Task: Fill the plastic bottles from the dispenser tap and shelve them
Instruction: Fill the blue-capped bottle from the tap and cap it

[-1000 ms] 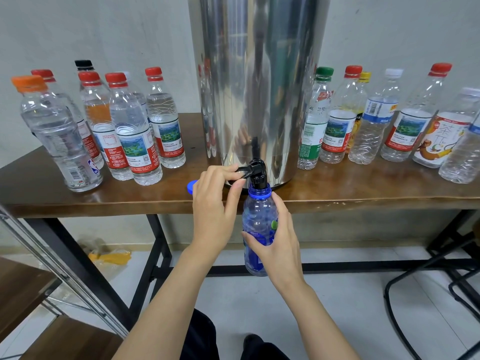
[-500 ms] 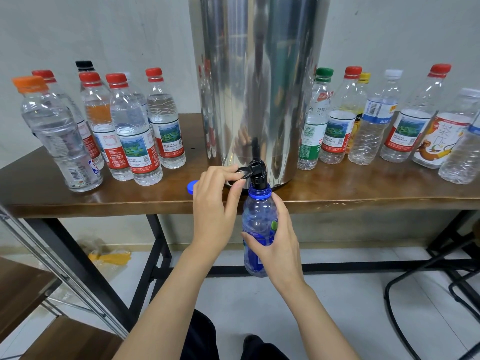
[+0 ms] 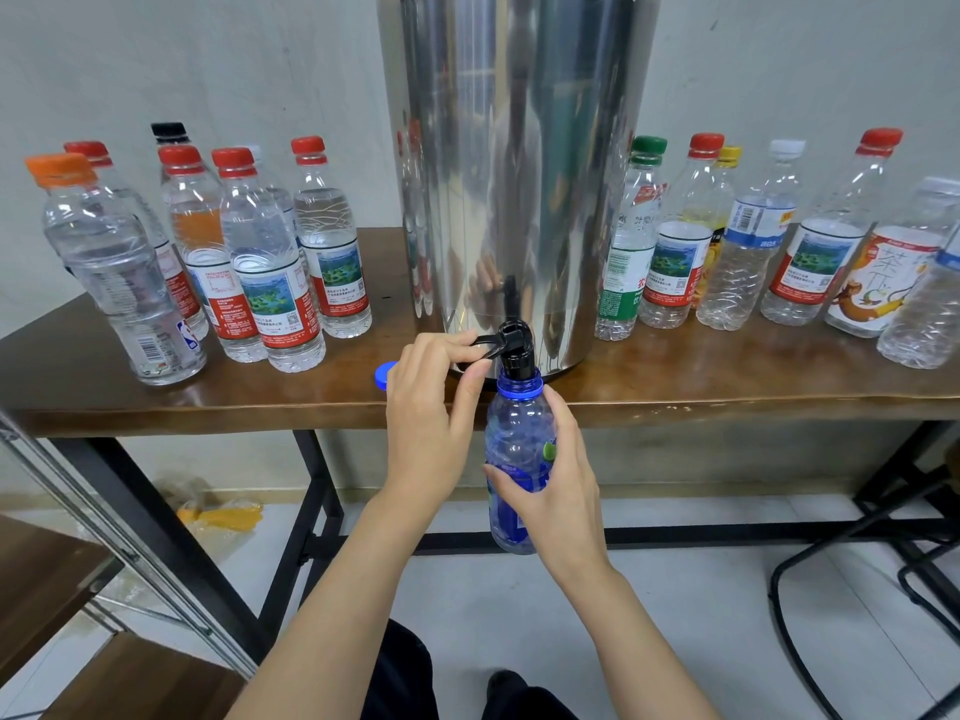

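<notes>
Left hand point(image 3: 431, 423) pinches the tap lever point(image 3: 485, 342) between thumb and fingers; right hand point(image 3: 558, 491) wraps round the blue bottle point(image 3: 511, 444), holding its open neck up to the tap spout at centre frame, just below the table point(image 3: 727, 400) edge. Steel dispenser point(image 3: 519, 174) stands upper centre. Blue cap point(image 3: 382, 375) lies loose on the table just left of the left hand, so this bottle is uncapped and mid-fill; its level is hard to read through the tinted plastic. Capped bottles at left of frame point(image 3: 270, 272) look full of water, likely done. Capped bottles at right of frame point(image 3: 732, 262) look mostly empty, likely still to fill. None in view stands on the wooden shelf point(image 3: 47, 579) at lower left — shelving seems not yet begun, filling roughly half done
</notes>
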The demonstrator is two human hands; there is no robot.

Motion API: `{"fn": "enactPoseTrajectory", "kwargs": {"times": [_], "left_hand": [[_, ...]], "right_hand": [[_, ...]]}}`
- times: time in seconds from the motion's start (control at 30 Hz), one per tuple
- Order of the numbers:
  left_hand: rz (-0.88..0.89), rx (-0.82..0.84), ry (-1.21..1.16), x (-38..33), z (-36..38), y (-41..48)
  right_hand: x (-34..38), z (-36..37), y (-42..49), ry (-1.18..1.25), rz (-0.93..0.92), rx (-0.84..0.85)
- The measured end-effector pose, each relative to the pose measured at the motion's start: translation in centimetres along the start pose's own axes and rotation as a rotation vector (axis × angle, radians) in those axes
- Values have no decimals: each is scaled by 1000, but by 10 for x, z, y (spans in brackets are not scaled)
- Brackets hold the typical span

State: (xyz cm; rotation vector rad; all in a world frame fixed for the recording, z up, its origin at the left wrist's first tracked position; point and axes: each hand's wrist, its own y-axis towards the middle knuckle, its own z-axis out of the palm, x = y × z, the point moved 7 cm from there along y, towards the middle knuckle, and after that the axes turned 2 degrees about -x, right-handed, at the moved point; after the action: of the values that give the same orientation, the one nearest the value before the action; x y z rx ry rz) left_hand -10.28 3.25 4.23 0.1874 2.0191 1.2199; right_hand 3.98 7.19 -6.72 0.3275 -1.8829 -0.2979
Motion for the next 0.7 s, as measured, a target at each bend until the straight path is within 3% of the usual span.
{"fn": "enactPoseTrajectory", "kwargs": {"times": [0.7], "left_hand": [[-2, 3, -25, 1, 0, 0]], "right_hand": [[2, -1, -1, 22, -2, 10]]}}
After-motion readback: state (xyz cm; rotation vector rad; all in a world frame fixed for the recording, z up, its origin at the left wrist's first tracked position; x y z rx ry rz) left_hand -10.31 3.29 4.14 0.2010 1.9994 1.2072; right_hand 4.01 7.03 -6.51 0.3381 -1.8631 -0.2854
